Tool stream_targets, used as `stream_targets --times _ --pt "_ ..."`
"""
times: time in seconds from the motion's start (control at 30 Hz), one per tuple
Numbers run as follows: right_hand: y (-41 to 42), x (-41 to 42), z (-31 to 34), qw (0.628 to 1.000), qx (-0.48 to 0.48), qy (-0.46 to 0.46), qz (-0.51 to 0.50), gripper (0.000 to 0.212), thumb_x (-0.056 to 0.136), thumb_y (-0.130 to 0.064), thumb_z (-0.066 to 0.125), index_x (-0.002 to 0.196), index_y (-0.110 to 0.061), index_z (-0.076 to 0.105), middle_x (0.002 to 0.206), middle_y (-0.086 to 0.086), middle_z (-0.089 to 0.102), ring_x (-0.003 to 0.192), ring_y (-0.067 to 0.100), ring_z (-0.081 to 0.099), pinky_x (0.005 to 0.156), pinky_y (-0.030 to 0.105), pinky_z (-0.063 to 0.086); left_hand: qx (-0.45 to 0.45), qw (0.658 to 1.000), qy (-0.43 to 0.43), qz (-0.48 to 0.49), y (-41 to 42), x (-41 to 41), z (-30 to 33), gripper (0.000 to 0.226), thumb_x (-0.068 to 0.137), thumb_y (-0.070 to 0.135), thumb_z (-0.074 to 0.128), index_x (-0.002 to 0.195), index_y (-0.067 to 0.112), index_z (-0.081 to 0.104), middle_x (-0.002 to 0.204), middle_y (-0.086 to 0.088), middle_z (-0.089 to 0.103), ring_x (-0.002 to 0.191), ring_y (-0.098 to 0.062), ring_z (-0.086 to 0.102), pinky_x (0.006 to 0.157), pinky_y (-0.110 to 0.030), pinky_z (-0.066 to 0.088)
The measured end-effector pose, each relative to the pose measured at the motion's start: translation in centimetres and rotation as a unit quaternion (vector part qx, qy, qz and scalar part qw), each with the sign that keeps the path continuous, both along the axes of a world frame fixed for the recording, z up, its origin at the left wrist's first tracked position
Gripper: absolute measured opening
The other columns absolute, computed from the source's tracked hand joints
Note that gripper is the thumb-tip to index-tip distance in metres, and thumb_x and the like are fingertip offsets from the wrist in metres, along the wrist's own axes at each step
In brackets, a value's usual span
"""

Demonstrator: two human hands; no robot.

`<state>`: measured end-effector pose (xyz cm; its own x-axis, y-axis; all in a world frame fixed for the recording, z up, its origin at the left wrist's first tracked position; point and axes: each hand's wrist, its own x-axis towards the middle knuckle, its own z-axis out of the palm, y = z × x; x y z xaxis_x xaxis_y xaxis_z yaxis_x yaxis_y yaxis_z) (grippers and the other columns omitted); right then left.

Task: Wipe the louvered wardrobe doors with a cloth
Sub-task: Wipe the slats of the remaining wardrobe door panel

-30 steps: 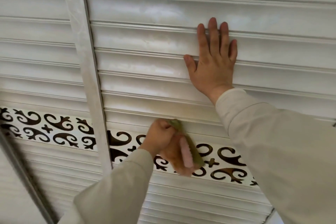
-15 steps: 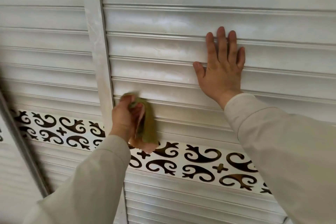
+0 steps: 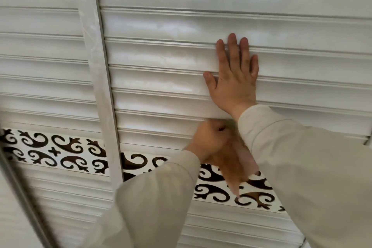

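The left hand (image 3: 209,139), blurred at lower centre, grips a bunched orange cloth (image 3: 233,165) against the louvered wardrobe door (image 3: 161,56), just above its scrollwork band (image 3: 60,151). The right hand (image 3: 234,82), centre right, presses flat, fingers straight, on the slats.
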<state>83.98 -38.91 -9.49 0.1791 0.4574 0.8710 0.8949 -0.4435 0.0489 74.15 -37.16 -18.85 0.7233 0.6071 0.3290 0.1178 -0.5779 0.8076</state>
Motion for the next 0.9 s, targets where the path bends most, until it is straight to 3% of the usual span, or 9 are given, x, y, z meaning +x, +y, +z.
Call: stream_targets --times 0.07,0.17,0.3,0.43,0.53,0.63,0.7,0.83,0.9 --pt "0.1 0.0 -0.1 1.000 0.008 -0.004 0.003 0.075 0.097 -0.057 0.035 0.159 -0.027 0.004 0.167 0.001 -0.003 0.153 0.027 -0.006 0.120 0.051 -0.001 -0.033 0.992 -0.046 0.116 3.5 -3.3 -1.0 0.021 0.083 0.019 0.060 0.067 0.011 0.071 0.061 -0.001 0.067 0.057 -0.009 0.057 0.058 -0.027 0.050" --pt "0.5 0.0 -0.4 0.999 0.040 -0.019 0.002 0.075 0.096 -0.056 0.040 0.159 -0.025 0.012 0.166 0.003 0.005 0.153 0.029 0.001 0.120 0.052 0.004 -0.119 0.937 -0.125 0.302 8.6 -9.9 -2.3 0.027 0.083 0.020 0.057 0.060 0.017 0.068 0.058 0.003 0.065 0.064 -0.018 0.061 0.062 -0.030 0.048" --pt "0.7 -0.1 -0.6 0.998 0.057 -0.022 -0.001 0.075 0.096 -0.056 0.044 0.159 -0.025 0.017 0.166 0.003 0.008 0.153 0.030 0.004 0.119 0.052 0.005 -0.097 0.876 -0.158 0.444 11.2 -14.4 -1.9 0.021 0.097 0.021 0.043 0.094 0.013 0.062 0.085 -0.004 0.060 0.085 -0.032 0.054 0.075 -0.031 0.038" --pt "0.6 -0.2 -0.6 0.998 0.063 -0.019 0.003 0.075 0.096 -0.055 0.043 0.159 -0.025 0.016 0.166 0.004 0.007 0.153 0.030 0.003 0.119 0.052 0.005 0.047 0.891 -0.168 0.418 10.6 -14.6 0.4 0.019 0.099 0.018 0.048 0.103 0.006 0.063 0.109 -0.014 0.058 0.107 -0.034 0.052 0.093 -0.035 0.038" --pt "0.5 -0.3 -0.5 0.998 0.060 -0.012 0.006 0.075 0.096 -0.055 0.043 0.159 -0.025 0.016 0.166 0.003 0.006 0.153 0.029 0.002 0.119 0.053 0.005 0.132 0.891 -0.116 0.418 12.4 -14.9 3.4 0.027 0.098 0.029 0.051 0.112 0.009 0.063 0.123 -0.014 0.054 0.116 -0.032 0.048 0.107 -0.043 0.034" --pt "0.4 -0.3 -0.5 0.998 0.055 -0.012 0.004 0.075 0.096 -0.056 0.042 0.159 -0.025 0.014 0.167 0.003 0.005 0.153 0.029 0.001 0.119 0.053 0.005 0.039 0.910 -0.188 0.369 15.2 -15.9 5.6 0.024 0.096 0.034 0.045 0.104 0.014 0.057 0.114 -0.012 0.058 0.101 -0.032 0.059 0.092 -0.041 0.048" --pt "0.5 -0.3 -0.5 0.999 0.053 -0.010 0.004 0.075 0.096 -0.056 0.042 0.159 -0.025 0.014 0.167 0.003 0.005 0.153 0.029 0.001 0.119 0.054 0.006 -0.016 0.899 -0.220 0.377 16.5 -16.7 4.4 0.025 0.100 0.034 0.042 0.108 0.015 0.056 0.106 -0.012 0.063 0.098 -0.032 0.059 0.085 -0.034 0.046" --pt "0.6 -0.3 -0.4 0.998 0.055 -0.010 0.001 0.076 0.095 -0.055 0.044 0.159 -0.025 0.015 0.166 0.003 0.005 0.153 0.029 0.001 0.119 0.055 0.007 -0.117 0.901 -0.140 0.393 16.8 -18.4 -4.4 0.038 0.099 0.034 0.041 0.128 0.014 0.055 0.121 -0.016 0.062 0.108 -0.035 0.056 0.095 -0.041 0.043" --pt "0.6 -0.2 -0.4 0.998 0.056 -0.013 -0.001 0.076 0.095 -0.055 0.044 0.158 -0.024 0.015 0.166 0.003 0.005 0.153 0.029 0.001 0.119 0.055 0.008 -0.181 0.900 -0.102 0.383 15.9 -19.0 -7.7 0.038 0.099 0.035 0.042 0.125 0.012 0.057 0.114 -0.016 0.064 0.102 -0.036 0.058 0.094 -0.045 0.047"
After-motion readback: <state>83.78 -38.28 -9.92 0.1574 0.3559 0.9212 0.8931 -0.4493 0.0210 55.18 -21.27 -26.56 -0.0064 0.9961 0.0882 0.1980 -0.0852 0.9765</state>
